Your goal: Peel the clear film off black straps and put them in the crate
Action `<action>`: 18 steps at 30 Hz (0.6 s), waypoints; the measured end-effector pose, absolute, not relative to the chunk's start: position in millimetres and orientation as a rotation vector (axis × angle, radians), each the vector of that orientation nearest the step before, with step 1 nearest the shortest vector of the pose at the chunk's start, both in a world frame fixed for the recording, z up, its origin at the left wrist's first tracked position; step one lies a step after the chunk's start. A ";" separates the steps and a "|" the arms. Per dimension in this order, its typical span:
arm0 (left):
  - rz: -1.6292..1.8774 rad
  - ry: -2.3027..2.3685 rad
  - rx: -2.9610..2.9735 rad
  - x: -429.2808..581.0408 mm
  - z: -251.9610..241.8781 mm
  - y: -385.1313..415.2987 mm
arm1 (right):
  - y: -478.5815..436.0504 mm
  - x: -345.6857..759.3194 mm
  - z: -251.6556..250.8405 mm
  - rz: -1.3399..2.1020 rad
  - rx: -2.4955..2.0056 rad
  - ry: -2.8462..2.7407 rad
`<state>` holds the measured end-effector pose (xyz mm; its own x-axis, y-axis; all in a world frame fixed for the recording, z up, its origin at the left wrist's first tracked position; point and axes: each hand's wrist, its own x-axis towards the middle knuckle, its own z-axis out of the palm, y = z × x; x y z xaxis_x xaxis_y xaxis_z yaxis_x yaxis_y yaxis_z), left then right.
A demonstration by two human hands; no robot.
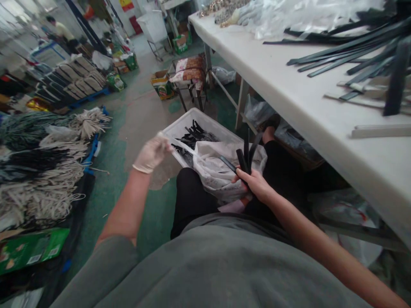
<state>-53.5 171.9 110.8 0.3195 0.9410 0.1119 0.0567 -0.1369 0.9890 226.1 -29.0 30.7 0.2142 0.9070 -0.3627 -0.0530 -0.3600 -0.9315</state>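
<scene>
My left hand [153, 153], in a pale thin glove, is closed and a little blurred. From its fingers a whitish band [183, 144] runs to the rim of a white bag [212, 160] on my lap; whether the band is part of the bag I cannot tell. My bare right hand [255, 184] is wrapped round several black flat strips [243, 160] at the bag's right side. Beyond the bag a white plastic crate [205, 113] holds many short black pieces [195, 133]. The bag's contents are mostly hidden.
A white-topped table [308, 85] runs along my right, with long black strips [346, 55] and clear plastic bags [282, 19] on it. Bundles of cords [41, 188] lie at floor level on the left. A stool [191, 81] stands ahead. A person [64, 32] is far left.
</scene>
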 end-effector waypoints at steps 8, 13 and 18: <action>1.699 0.896 1.002 -147.3 207.6 197.3 | -39.2 226.5 41.7 1.470 -1.564 -0.931; 1.278 1.059 0.419 -61.4 87.0 118.9 | -47.1 214.1 48.8 1.532 -1.603 -1.071; 0.967 0.957 0.056 -8.0 4.0 48.5 | -53.6 200.9 57.4 1.383 -1.773 -1.312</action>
<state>-8.0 48.5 4.0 0.2088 0.7178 -0.6642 -0.6720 0.5988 0.4358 200.9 -53.6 57.4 0.0038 0.9101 -0.4143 0.3656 -0.3869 -0.8465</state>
